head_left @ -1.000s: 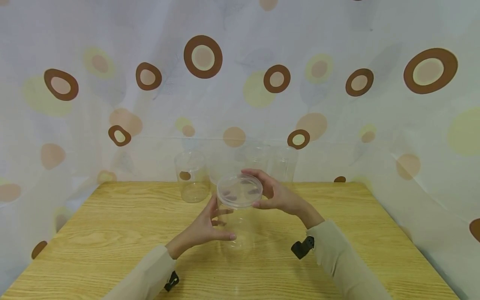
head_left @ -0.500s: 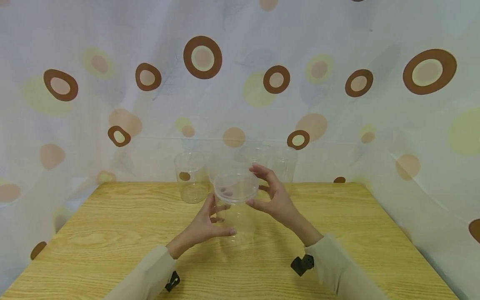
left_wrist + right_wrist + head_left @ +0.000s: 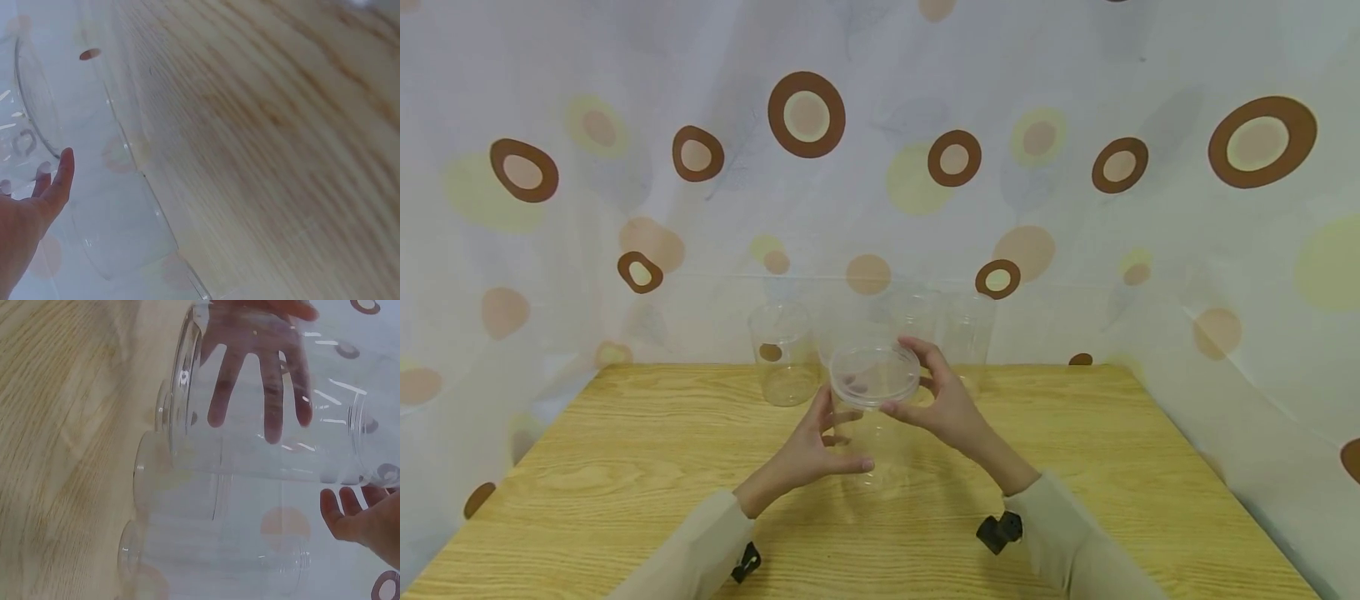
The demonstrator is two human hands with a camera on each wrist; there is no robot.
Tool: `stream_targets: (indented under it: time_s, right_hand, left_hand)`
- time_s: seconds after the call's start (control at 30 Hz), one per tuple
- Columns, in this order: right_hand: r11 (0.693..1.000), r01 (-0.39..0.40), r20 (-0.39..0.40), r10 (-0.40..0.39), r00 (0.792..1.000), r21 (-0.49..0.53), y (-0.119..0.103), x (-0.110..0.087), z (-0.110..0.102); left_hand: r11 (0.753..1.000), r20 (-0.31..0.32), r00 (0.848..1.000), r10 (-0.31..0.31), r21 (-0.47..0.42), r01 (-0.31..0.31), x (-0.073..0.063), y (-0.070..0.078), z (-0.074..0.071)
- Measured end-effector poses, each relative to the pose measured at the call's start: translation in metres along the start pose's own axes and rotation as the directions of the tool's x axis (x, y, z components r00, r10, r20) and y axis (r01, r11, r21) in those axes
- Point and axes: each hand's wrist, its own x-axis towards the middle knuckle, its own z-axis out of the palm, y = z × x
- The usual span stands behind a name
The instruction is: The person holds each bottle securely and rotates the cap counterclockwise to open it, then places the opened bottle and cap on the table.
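Note:
A clear cylindrical plastic jar [image 3: 886,446] is held upright in the middle, its base raised over the table in the left wrist view. My left hand [image 3: 805,454] grips its body from the left, thumb in front and fingers round the far side. Those spread fingers show through the clear wall in the right wrist view. On the jar's mouth sits a clear round lid [image 3: 874,375]. My right hand [image 3: 951,408] holds the lid's rim from the right, thumb at the near edge and fingers at the far edge.
Several more clear jars stand along the back of the wooden table [image 3: 647,467], one jar [image 3: 786,358] at left and another jar [image 3: 970,337] at right. Behind them hangs a pale patterned cloth [image 3: 850,208]. Both sleeves carry small black cameras at the wrists.
The jar has risen a little and shifted slightly left with my left hand. My right hand loosened from the lid's rim, turned, and has closed on it again.

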Motion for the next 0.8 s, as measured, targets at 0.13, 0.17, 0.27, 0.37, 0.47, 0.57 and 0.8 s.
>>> stream_targets:
  time_s: [0.13,0.17,0.27,0.37,0.47,0.57,0.8]
  right_hand:
    - [0.992,-0.021,0.176,-0.001,0.984,0.124,0.002,0.005,-0.013]
    - [0.988,-0.032,0.223,-0.003,0.975,0.154,0.003,0.006,-0.017]
    - [0.973,-0.062,0.337,-0.017,0.941,0.223,0.005,0.010,-0.026]
    - [0.963,-0.065,0.403,-0.048,0.914,0.263,0.007,0.012,-0.032]
    - [0.958,-0.068,0.427,-0.060,0.902,0.279,0.009,0.013,-0.035]
    - [0.959,-0.065,0.417,-0.058,0.907,0.276,0.009,0.011,-0.035]
    - [0.979,0.011,0.242,-0.061,0.968,0.202,0.006,0.004,-0.022]
  left_hand:
    - [1.000,0.028,1.000,0.011,-0.001,-0.011,-0.001,0.000,-0.001]
    - [1.000,0.040,0.999,0.014,-0.004,-0.014,-0.001,0.000,-0.001]
    - [1.000,0.070,0.997,0.023,-0.015,-0.022,-0.001,0.000,-0.001]
    - [1.000,0.085,0.996,0.026,-0.020,-0.025,-0.001,-0.002,-0.001]
    - [0.999,0.090,0.995,0.038,-0.024,-0.036,-0.001,-0.004,-0.001]
    - [0.999,0.082,0.996,0.042,-0.026,-0.040,-0.001,-0.008,0.000]
    - [1.000,0.031,0.999,0.017,0.002,-0.017,-0.002,0.001,0.001]
